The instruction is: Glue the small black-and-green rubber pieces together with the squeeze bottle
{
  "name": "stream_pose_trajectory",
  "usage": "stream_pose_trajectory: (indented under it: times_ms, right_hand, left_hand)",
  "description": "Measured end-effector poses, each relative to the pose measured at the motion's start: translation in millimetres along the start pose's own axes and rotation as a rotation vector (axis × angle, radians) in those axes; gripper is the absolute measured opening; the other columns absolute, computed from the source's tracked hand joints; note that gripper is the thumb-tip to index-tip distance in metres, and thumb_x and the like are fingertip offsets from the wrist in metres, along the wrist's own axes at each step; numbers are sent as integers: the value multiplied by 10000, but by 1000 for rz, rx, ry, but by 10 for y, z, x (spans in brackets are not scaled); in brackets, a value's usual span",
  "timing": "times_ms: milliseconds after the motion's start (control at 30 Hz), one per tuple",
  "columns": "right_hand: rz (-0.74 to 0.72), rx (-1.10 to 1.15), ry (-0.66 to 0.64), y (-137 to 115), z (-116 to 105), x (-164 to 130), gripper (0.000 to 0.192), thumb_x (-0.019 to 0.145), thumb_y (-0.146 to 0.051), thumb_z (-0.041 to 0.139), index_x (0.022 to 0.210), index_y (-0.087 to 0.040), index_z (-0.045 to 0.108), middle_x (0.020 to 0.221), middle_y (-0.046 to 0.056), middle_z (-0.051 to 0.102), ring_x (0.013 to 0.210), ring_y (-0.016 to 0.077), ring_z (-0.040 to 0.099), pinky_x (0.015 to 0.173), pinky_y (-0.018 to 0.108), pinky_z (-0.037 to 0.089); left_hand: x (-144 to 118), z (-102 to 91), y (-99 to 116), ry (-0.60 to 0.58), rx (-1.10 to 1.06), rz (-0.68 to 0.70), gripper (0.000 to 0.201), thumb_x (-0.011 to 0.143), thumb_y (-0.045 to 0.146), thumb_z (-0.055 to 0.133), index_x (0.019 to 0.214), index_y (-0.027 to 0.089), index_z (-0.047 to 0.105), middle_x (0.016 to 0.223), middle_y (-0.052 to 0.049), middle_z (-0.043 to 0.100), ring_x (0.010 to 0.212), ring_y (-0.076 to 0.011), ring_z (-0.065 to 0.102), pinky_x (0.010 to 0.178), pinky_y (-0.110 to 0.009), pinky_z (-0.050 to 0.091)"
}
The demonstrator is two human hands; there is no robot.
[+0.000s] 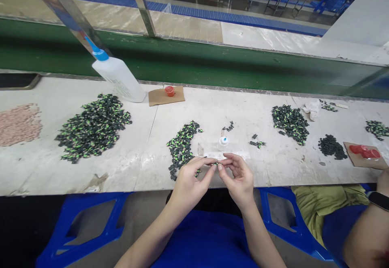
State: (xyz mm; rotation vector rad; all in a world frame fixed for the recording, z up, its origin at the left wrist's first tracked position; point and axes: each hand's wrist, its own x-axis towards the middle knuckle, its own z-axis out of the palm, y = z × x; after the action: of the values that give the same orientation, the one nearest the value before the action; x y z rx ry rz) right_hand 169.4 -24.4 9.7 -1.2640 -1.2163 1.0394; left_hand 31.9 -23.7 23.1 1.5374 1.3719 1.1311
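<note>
Right of the right hand (238, 175), the tabletop (281, 163) is free; the small bottle (223, 143) blocks ahead.

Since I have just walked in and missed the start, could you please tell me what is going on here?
A person is pinching a small dark-and-green piece between the fingertips of the left hand and the right hand, just above the table. A loose pile of similar pieces lies beside the left hand, and a small white bottle stands just beyond both hands. At the right edge, another person's arm is partly in view.
</note>
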Motion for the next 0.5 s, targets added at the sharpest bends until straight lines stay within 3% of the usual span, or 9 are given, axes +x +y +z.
stream_pose_trajectory:
  times_ms: [200, 500]
  right_hand:
    - [-139, -124, -1, 58, -4, -45, 213, 772, -215, 646, 971, -233, 574, 763, 14, 698, 695, 156, 677, 709, 310, 582]
    - [-155, -115, -83, -84, -79, -62, 294, 793, -186, 636, 1070, -234, 552, 795, 16, 693, 707, 150, 670, 710, 301, 583]
  left_hand:
    - [-6, -3, 43, 8, -82, -72, 138, 758, 232, 617, 821, 186, 730, 822, -56, 746, 782, -191, 695, 730, -287, 561]
    - [-8, -49, 129, 13, -122, -92, 105, 733, 217, 638, 760, 199, 738, 756, -33, 739, 717, -173, 683, 720, -280, 562]
